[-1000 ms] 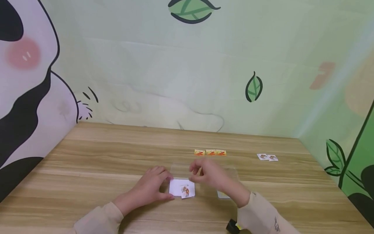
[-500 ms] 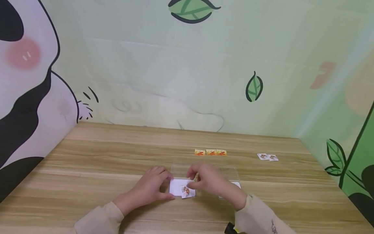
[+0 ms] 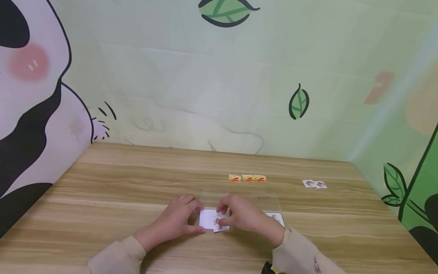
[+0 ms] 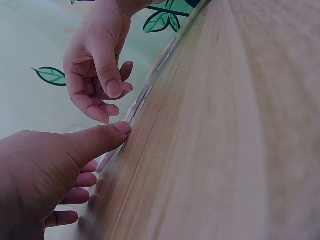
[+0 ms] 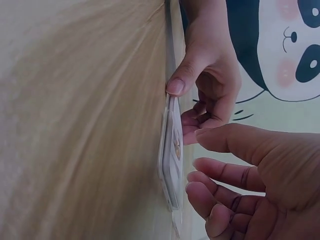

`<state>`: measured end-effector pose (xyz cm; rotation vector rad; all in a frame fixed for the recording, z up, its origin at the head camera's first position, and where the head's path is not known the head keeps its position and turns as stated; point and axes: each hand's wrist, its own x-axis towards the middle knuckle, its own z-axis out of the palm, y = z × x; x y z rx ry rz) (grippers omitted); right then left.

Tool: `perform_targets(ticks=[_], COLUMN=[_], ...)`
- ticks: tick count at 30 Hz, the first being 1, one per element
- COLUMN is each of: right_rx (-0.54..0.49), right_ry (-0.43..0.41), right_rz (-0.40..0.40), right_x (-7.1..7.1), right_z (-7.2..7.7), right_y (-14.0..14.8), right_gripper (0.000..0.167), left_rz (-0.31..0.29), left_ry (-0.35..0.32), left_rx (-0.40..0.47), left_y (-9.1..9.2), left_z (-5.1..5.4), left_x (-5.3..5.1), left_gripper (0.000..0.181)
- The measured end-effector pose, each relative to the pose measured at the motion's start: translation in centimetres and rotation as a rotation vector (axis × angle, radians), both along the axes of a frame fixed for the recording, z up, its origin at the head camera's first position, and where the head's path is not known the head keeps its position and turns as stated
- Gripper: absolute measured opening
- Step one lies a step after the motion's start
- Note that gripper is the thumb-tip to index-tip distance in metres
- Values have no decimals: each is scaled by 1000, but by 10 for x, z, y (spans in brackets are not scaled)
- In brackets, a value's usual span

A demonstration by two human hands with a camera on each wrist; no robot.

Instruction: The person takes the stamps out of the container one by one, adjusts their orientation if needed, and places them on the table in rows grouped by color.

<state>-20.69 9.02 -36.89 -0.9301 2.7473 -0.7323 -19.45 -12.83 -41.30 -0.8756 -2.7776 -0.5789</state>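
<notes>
In the head view, the person's left hand (image 3: 178,217) rests on the wood-grained table (image 3: 137,182), thumb at the near edge and fingers at the far edge of a shallow clear plastic case (image 3: 213,196), holding it between them. The case's lid lies back on the far side, and a blank white rectangular card (image 3: 206,219) shows inside. A small white picture card (image 3: 217,228) with a brown figure lies across the white card's near right part. Over that side hangs the right hand (image 3: 237,213), its fingers loosely bent. To the right is a second clear case (image 3: 265,201) with a white printed card (image 3: 278,219), partly hidden by the right forearm. Farther off lie three small orange-and-yellow cards (image 3: 248,178) in a row, and to the far right two small white picture cards (image 3: 314,184), side by side. In the left wrist view, the left thumb presses the edge of the case, seen nearly edge-on, while the right hand is just beyond. In the right wrist view, the right thumb and fingers stand apart beside the case; whether they touch the small card I cannot tell.
</notes>
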Motion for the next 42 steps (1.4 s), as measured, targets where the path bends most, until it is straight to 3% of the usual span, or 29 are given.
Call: perform_targets(ticks=[10, 24, 42], right_rx=[34, 84, 103], right_ry=[34, 32, 24], right_rz=[6, -36, -47], right_x=[2, 4, 2], right_z=[-4, -3, -7], right_y=[-3, -8, -9], right_gripper=[19, 16, 21], left_rz=[-1, -15, -17], left_ry=[-6, 36, 15], left_rx=[4, -7, -2], left_y=[1, 0, 0], left_z=[-1, 1, 1], left_x=[-1, 0, 1], left_gripper=[50, 50, 50])
